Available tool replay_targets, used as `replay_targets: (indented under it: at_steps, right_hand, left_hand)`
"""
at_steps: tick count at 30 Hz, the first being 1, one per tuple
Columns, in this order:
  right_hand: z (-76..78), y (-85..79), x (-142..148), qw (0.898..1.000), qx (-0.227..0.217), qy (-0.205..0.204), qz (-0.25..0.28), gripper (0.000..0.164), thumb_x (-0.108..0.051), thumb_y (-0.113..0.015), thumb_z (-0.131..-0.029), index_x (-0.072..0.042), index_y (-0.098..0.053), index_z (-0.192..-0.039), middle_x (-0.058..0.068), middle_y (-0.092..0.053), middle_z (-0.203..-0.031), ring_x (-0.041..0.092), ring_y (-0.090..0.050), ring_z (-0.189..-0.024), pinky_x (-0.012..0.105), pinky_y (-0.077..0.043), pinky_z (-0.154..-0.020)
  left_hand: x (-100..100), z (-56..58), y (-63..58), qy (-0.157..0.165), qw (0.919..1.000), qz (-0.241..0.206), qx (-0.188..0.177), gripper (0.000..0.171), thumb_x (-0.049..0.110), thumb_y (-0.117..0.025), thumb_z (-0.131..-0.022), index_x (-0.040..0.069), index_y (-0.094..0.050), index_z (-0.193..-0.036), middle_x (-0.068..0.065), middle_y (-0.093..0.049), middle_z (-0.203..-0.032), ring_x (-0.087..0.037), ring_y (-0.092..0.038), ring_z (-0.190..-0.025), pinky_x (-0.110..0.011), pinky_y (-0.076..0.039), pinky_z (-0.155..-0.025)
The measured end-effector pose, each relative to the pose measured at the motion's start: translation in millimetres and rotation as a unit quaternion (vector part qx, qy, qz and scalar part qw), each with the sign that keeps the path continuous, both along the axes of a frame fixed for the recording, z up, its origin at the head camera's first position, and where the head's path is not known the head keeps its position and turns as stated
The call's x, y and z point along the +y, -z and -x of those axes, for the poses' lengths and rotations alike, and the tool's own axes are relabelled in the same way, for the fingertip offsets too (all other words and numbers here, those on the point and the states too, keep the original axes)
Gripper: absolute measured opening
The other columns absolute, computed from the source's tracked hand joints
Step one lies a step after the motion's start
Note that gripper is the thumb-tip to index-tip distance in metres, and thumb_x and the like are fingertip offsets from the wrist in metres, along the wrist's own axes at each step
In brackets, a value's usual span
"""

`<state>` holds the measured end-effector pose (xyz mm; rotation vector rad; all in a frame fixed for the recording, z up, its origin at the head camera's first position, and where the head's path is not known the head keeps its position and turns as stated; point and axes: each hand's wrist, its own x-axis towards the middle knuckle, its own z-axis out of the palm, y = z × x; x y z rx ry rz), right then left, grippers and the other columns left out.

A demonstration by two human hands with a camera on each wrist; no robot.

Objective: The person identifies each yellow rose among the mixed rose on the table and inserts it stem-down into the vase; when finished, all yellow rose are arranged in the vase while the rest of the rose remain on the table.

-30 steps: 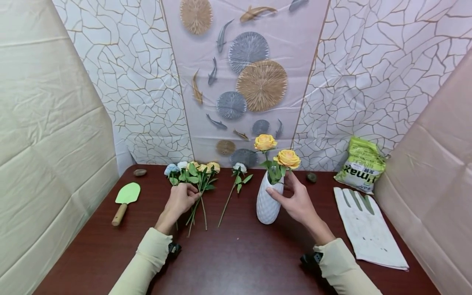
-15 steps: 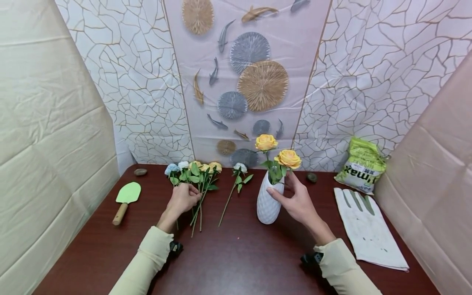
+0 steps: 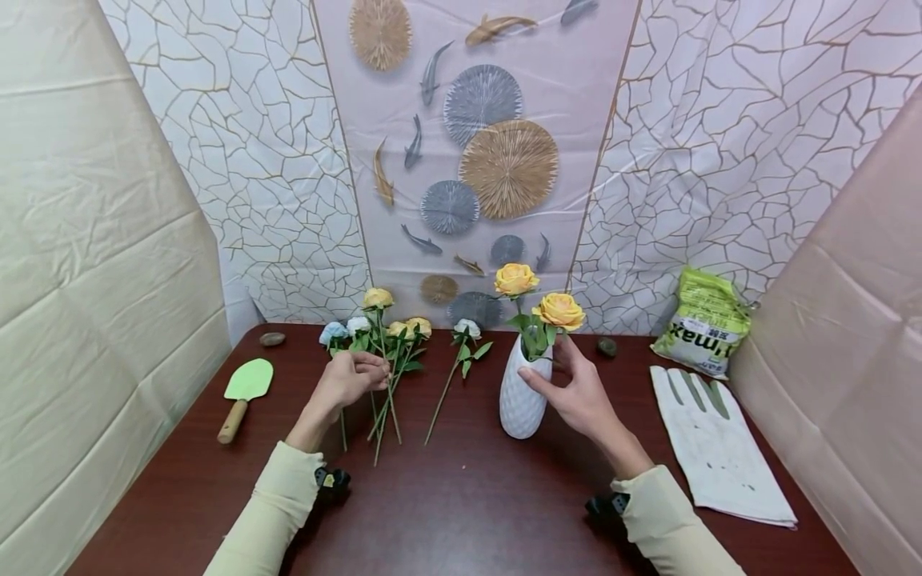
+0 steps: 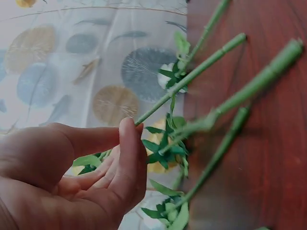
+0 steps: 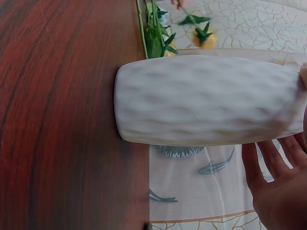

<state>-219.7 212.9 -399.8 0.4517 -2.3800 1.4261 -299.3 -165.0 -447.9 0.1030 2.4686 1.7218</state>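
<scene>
Our left hand [image 3: 353, 378] pinches a stem between thumb and fingertips, and that yellow rose [image 3: 378, 298] now rises above the other flowers [image 3: 418, 327] on the table [image 3: 461, 520], where its bloom lay level with them half a second ago. We judge it nearly free of the bunch, while our right hand [image 3: 579, 392] grips the upright white vase [image 3: 522, 404] near its mouth, two roses [image 3: 559, 311] inside.

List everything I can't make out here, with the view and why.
Lower stems of the two yellow roses in the vase: head view, hidden by its wall.
Fingertips of the right hand: head view, behind the vase.
Top of the vase: right wrist view, cut off by the right edge.
Green bag: head view, fine print too small.
</scene>
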Motion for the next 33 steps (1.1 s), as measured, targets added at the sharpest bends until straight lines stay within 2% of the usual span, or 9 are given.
replay_targets:
  at_steps: [6, 8, 13, 18, 22, 27, 30, 33]
  right_hand:
    - [0.6, 0.3, -0.2, 1.000, 0.000, -0.002, -0.001, 0.060, -0.027, -0.078, -0.090, -0.014, -0.050, -0.141, 0.005, -0.066, -0.130, 0.009, -0.064, -0.115, 0.024, -0.055, -0.092]
    - [0.8, 0.5, -0.4, 1.000, 0.000, -0.002, 0.000, 0.060, -0.027, -0.078, -0.090, -0.014, -0.050, -0.141, 0.005, -0.066, -0.130, 0.010, -0.065, -0.115, 0.026, -0.056, -0.092]
    - [0.3, 0.4, -0.5, 1.000, -0.001, -0.002, 0.003, 0.060, -0.026, -0.078, -0.089, -0.014, -0.050, -0.141, 0.005, -0.065, -0.131, 0.005, -0.064, -0.114, 0.027, -0.056, -0.092]
    - [0.4, 1.4, -1.3, 1.000, -0.001, -0.003, 0.009, 0.060, -0.025, -0.078, -0.089, -0.014, -0.050, -0.141, 0.005, -0.065, -0.130, 0.002, -0.063, -0.112, 0.024, -0.055, -0.092]
    - [0.5, 1.3, -0.9, 1.000, -0.004, 0.000, 0.006, 0.060, -0.026, -0.078, -0.089, -0.014, -0.050, -0.141, 0.004, -0.065, -0.130, 0.005, -0.063, -0.113, 0.025, -0.055, -0.092]
    - [0.5, 1.0, -1.1, 1.000, -0.001, -0.004, 0.010, 0.059, -0.026, -0.079, -0.089, -0.015, -0.051, -0.140, 0.004, -0.065, -0.130, 0.003, -0.063, -0.114, 0.029, -0.056, -0.093]
    - [0.6, 1.1, -0.7, 1.000, 0.003, -0.008, 0.014, 0.059, -0.025, -0.079, -0.089, -0.015, -0.051, -0.141, 0.003, -0.065, -0.131, 0.002, -0.063, -0.114, 0.032, -0.056, -0.094]
    - [0.3, 1.6, 0.0, 1.000, 0.004, -0.008, 0.014, 0.060, -0.024, -0.078, -0.089, -0.015, -0.050, -0.141, 0.003, -0.064, -0.132, 0.001, -0.062, -0.115, 0.032, -0.056, -0.094]
  left_hand:
    - [13.2, -8.0, -17.1, 0.001, 0.9967, -0.022, 0.078, 0.029, 0.019, -0.068, -0.097, 0.001, -0.068, -0.120, -0.020, -0.074, -0.112, -0.039, -0.073, -0.101, -0.036, -0.062, -0.083]
    - [21.3, -11.7, -22.1, 0.005, 0.9944, -0.037, 0.099, 0.029, 0.019, -0.068, -0.097, 0.002, -0.068, -0.121, -0.020, -0.074, -0.111, -0.037, -0.073, -0.099, -0.033, -0.062, -0.082]
    - [45.3, -17.5, -29.5, 0.030, 0.9879, -0.102, 0.114, 0.028, 0.013, -0.067, -0.098, 0.000, -0.067, -0.123, -0.021, -0.074, -0.111, -0.032, -0.075, -0.096, -0.038, -0.061, -0.086]
    - [73.1, -21.1, -41.1, 0.060, 0.9734, -0.174, 0.137, 0.026, 0.006, -0.066, -0.097, -0.004, -0.066, -0.121, -0.025, -0.072, -0.114, -0.033, -0.074, -0.099, -0.036, -0.061, -0.085]
    - [96.6, -20.9, -54.7, 0.055, 0.9544, -0.211, 0.204, 0.023, 0.006, -0.067, -0.096, -0.005, -0.065, -0.116, -0.025, -0.072, -0.113, -0.036, -0.073, -0.099, -0.036, -0.062, -0.085]
    - [116.4, -23.3, -73.3, 0.014, 0.9190, -0.259, 0.297, 0.021, 0.011, -0.066, -0.098, -0.003, -0.065, -0.113, -0.024, -0.073, -0.108, -0.040, -0.071, -0.096, -0.038, -0.062, -0.084]
    - [123.3, -26.3, -83.5, 0.001, 0.8999, -0.289, 0.327, 0.022, 0.012, -0.066, -0.098, -0.003, -0.063, -0.113, -0.023, -0.073, -0.106, -0.038, -0.072, -0.095, -0.042, -0.061, -0.085]
    - [129.5, -29.8, -92.3, -0.005, 0.8838, -0.321, 0.340, 0.022, 0.012, -0.065, -0.098, -0.004, -0.062, -0.114, -0.022, -0.073, -0.105, -0.036, -0.072, -0.096, -0.044, -0.061, -0.086]
